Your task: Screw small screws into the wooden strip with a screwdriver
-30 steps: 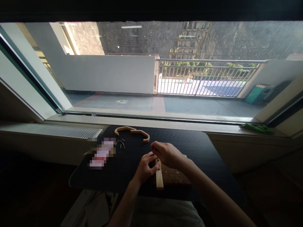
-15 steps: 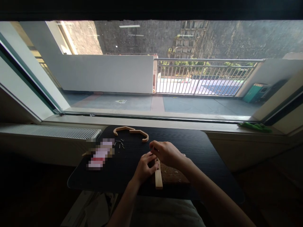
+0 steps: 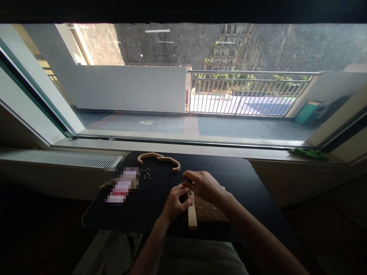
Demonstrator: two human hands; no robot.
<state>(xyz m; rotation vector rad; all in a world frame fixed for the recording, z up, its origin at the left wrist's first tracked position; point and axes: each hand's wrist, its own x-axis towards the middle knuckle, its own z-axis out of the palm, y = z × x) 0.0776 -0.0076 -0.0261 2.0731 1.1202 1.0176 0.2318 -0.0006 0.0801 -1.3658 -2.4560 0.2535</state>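
My left hand (image 3: 175,202) is closed around the upper part of a pale wooden strip (image 3: 192,219), its thumb pressed on the face near a dark hole. My right hand (image 3: 202,185) is above the strip's far end, fingers pinched around what looks like a screwdriver (image 3: 189,180). Most of that tool is hidden by the fingers; its thin lower end points down at the wood. Under and to the right of the strip lies a brown carved wooden board (image 3: 210,212), partly covered by my right wrist.
On the black table (image 3: 226,166), two curved wooden pieces (image 3: 168,159) lie at the back. Several small screws (image 3: 145,173) are scattered left of them, beside a blurred pinkish packet (image 3: 122,187). A radiator (image 3: 60,158) and window sill (image 3: 172,148) border the table; a green cloth (image 3: 309,154) lies right.
My right hand's fingers have turned slightly over the strip's far end, with the dark part of the tool now showing more. The left hand and the strip stay in place.
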